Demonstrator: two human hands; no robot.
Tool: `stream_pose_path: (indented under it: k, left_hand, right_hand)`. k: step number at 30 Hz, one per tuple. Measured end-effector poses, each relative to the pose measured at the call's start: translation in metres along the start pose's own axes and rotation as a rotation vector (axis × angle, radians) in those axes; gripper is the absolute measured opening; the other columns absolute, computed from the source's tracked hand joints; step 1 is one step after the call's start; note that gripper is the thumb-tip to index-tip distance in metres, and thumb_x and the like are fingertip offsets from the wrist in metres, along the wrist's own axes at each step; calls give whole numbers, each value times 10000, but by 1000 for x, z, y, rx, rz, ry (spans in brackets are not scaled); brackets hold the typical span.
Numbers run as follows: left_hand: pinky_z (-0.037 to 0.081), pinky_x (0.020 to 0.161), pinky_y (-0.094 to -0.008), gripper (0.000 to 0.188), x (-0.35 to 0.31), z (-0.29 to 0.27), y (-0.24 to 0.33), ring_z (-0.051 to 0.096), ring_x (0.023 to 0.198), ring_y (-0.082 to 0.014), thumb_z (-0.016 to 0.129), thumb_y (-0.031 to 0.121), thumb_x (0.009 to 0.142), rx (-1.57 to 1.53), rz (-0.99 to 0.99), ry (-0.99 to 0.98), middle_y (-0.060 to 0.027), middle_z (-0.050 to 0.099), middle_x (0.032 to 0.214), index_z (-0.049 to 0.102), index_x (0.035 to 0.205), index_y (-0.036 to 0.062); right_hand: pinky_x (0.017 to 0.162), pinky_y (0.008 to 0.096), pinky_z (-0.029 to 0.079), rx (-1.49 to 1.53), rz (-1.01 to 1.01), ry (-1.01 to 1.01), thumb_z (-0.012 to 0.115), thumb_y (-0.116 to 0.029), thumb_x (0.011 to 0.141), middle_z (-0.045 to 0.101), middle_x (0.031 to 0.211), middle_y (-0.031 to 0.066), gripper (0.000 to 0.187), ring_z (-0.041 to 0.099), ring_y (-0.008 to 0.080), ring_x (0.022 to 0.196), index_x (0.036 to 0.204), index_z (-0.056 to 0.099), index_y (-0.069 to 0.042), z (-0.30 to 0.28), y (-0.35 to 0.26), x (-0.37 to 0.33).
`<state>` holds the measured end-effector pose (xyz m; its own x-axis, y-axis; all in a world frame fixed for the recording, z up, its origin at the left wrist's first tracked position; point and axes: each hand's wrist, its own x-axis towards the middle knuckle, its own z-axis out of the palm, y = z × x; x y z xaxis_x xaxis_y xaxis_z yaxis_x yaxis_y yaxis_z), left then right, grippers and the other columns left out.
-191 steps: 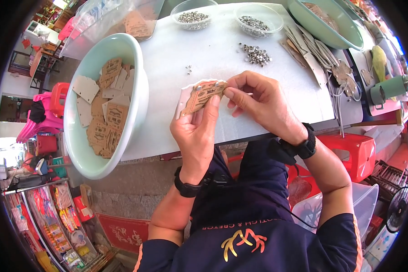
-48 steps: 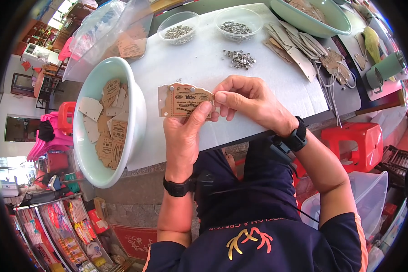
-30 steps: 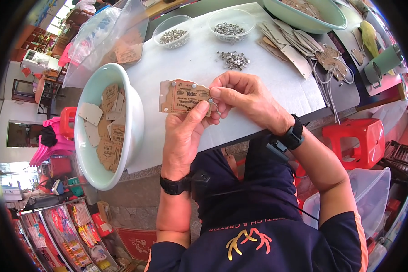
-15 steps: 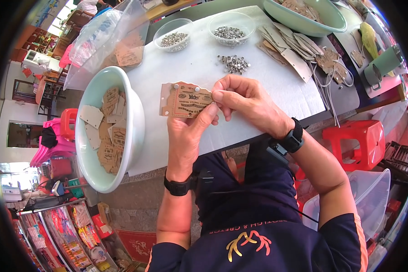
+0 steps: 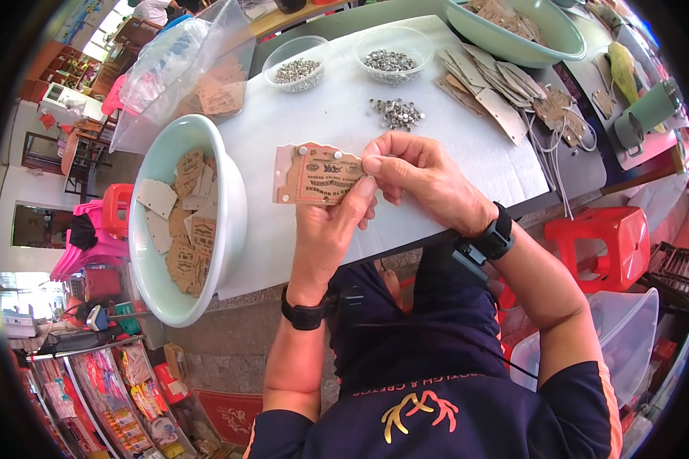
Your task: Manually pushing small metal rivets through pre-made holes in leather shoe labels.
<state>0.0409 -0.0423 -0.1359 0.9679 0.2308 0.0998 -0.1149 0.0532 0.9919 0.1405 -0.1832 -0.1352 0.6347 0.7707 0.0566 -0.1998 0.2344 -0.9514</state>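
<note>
A brown printed card (image 5: pixel 314 176) with a wavy upper edge and small silver studs along it is held above the white-covered table. My left hand (image 5: pixel 331 222) grips it from below, thumb across its lower right part. At the card's right edge my right hand (image 5: pixel 417 172) is closed in a pinch, thumb against forefinger; whether a stud sits between the fingertips is hidden. Beyond the hands lies a loose pile of silver studs (image 5: pixel 398 115). Two clear round tubs, the left one (image 5: pixel 297 73) and the right one (image 5: pixel 392 65), hold more studs.
To the left a pale green basin (image 5: pixel 233 222) holds several such cards. Stacked card pieces (image 5: pixel 490 76) and white cords (image 5: pixel 563 153) lie at the right, near another green basin (image 5: pixel 566 50). A clear plastic bag (image 5: pixel 161 84) stands at the far left; a red stool (image 5: pixel 601 241) is at the right.
The card and both hands stay nearly in place. The card's left end has swung slightly, and the left thumb has shifted a little up and to the right on it.
</note>
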Motion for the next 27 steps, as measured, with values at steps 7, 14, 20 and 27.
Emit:
stream_pose_path:
  k: [7, 14, 20, 27]
  left_hand:
    - [424, 562, -240, 93, -1, 3, 0, 555, 673, -97, 591, 88, 940, 59, 65, 77, -28, 595, 812, 573, 1007, 26]
    - [421, 577, -240, 195, -2, 2, -3, 554, 689, -94, 609, 55, 900, -18, 124, 137, -21, 595, 830, 527, 1076, 39]
    - [440, 660, -204, 218, -5, -3, -5, 545, 782, -42, 636, 6, 890, -25, 110, 94, 16, 590, 904, 541, 1084, 33]
    - [419, 591, -204, 160, -6, 2, -3, 543, 725, -40, 661, 41, 900, -58, 87, 138, 15, 593, 853, 574, 1034, 23]
  right_hand:
    - [574, 200, 418, 23, 2, -23, 621, -229, 948, 632, 785, -1, 219, 554, 50, 671, 958, 623, -10, 1, -3, -2]
    - [579, 203, 423, -11, 15, -43, 616, -247, 956, 623, 799, -10, 225, 541, 40, 698, 972, 614, -23, 2, 1, -1]
    - [579, 203, 418, -39, 33, -40, 623, -256, 953, 599, 785, -26, 232, 495, 33, 671, 973, 609, -25, 1, 4, -2]
    - [589, 208, 431, -119, 43, -32, 602, -238, 957, 600, 785, -19, 221, 507, 37, 681, 976, 610, -18, 0, 5, 0]
